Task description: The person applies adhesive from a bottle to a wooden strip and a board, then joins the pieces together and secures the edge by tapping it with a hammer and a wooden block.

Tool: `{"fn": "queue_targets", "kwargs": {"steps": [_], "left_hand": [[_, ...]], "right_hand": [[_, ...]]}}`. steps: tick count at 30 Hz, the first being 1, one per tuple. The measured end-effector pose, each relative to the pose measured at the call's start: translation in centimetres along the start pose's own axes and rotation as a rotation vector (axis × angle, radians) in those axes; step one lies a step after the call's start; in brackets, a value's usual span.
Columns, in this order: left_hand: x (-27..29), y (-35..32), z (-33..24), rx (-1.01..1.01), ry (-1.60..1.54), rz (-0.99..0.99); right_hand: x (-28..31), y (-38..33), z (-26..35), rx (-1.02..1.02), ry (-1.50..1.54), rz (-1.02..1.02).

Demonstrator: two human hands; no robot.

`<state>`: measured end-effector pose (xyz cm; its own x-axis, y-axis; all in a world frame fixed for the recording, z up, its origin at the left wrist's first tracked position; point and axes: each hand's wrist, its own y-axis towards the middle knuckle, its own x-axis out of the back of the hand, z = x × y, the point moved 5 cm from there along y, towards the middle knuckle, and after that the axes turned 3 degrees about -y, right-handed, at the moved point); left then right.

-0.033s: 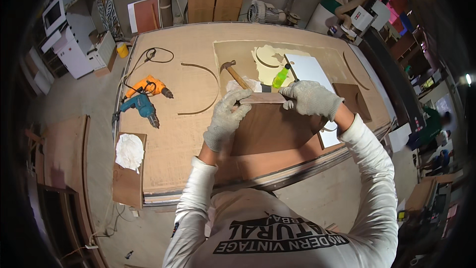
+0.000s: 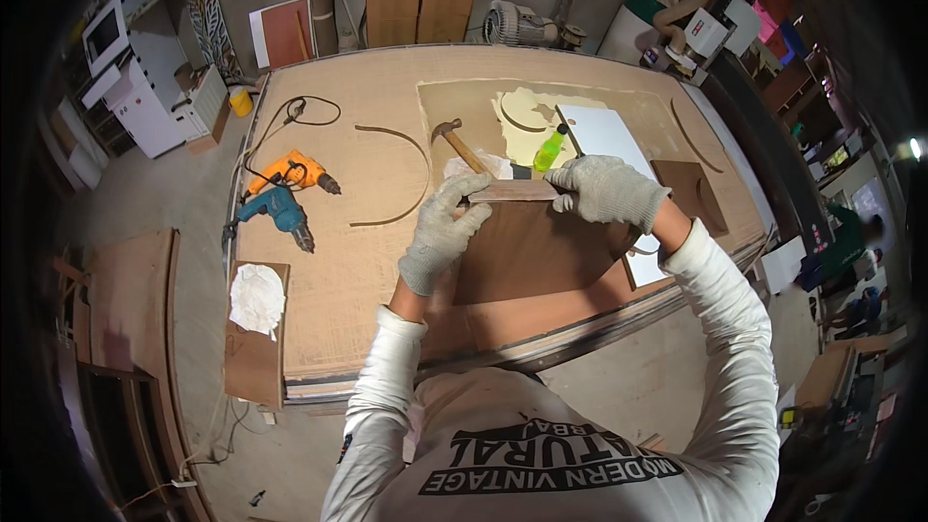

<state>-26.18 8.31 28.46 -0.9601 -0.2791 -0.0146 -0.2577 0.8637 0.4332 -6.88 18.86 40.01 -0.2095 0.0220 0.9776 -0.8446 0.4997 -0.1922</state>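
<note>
Pinching a wooden strip (image 2: pixel 512 191) by its left end with the left hand (image 2: pixel 443 232), by its right end with the right hand (image 2: pixel 604 195), over the table (image 2: pixel 333 314). Wearing a white shirt (image 2: pixel 469 401) with dark block lettering, upside down. Just beyond, left to right: hammer (image 2: pixel 459 143), green bottle (image 2: pixel 549 151).

This looks like a woodworking workshop. The broad wooden surface (image 2: pixel 333 329) carries an orange drill (image 2: pixel 293 172), a blue drill (image 2: pixel 280 212) and a claw hammer (image 2: pixel 466 152). Beyond the surface's far edge stands a finned metal motor (image 2: pixel 507 23); along its right side, a machine with a white housing (image 2: pixel 708 31); left of it, large wooden panels (image 2: pixel 130 300).
</note>
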Motion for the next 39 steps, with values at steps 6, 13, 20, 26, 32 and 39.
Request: {"fn": "queue_targets", "kwargs": {"steps": [6,13,20,26,32,39], "left_hand": [[0.3,1.1,0.4,-0.027,0.057,0.043],[0.6,1.0,0.9,-0.15,0.211,0.024],[0.4,0.7,2.4,0.075,0.035,0.014],[0.7,0.6,3.5,0.116,-0.037,0.013],[-0.3,0.3,2.1,0.233,-0.279,0.036],[0.5,0.8,2.9,0.301,-0.241,0.05]], "right_hand": [[0.0,0.2,-0.5,-0.064,0.056,0.018],[-0.3,0.0,-0.8,-0.017,0.062,-0.03],[-0.3,-0.4,-0.8,-0.032,0.068,0.004],[0.2,-0.3,-0.3,-0.045,0.059,-0.004],[-0.1,-1.3,-0.6,-0.066,0.106,0.03],[0.7,-0.4,-0.6,-0.048,0.137,0.062]]}}
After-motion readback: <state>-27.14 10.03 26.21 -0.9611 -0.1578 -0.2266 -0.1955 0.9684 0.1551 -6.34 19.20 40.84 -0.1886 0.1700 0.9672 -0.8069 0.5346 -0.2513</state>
